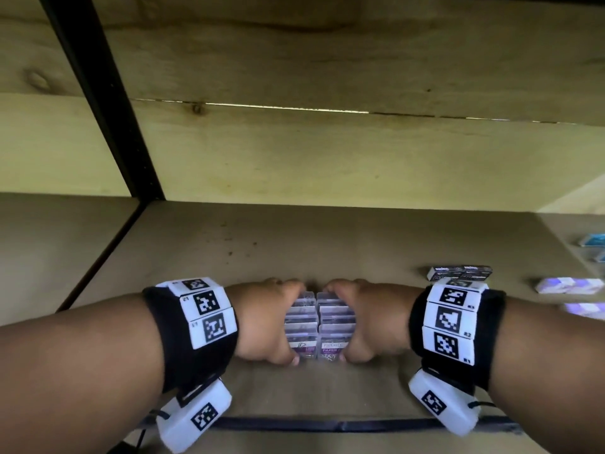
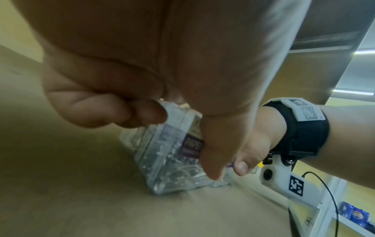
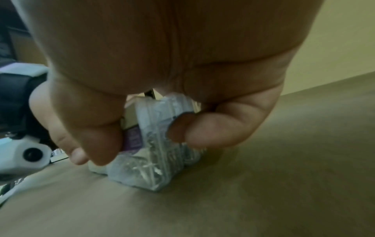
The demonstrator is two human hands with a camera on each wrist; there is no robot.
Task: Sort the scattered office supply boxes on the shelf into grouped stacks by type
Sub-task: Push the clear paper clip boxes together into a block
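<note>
Both hands point(image 1: 320, 322) round paper-clip boxes point(image 1: 319, 326); blurred, perhaps staple boxes point(image 1: 460, 272) right.

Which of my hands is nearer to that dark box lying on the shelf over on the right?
Right. The right hand grips one stack of clear paper clip boxes just left of the dark box; the left hand grips the neighbouring stack, farther away.

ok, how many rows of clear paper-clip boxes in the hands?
2, side by side on the shelf: left row in the left hand, right row in the right hand. Hands may hide more.
</note>
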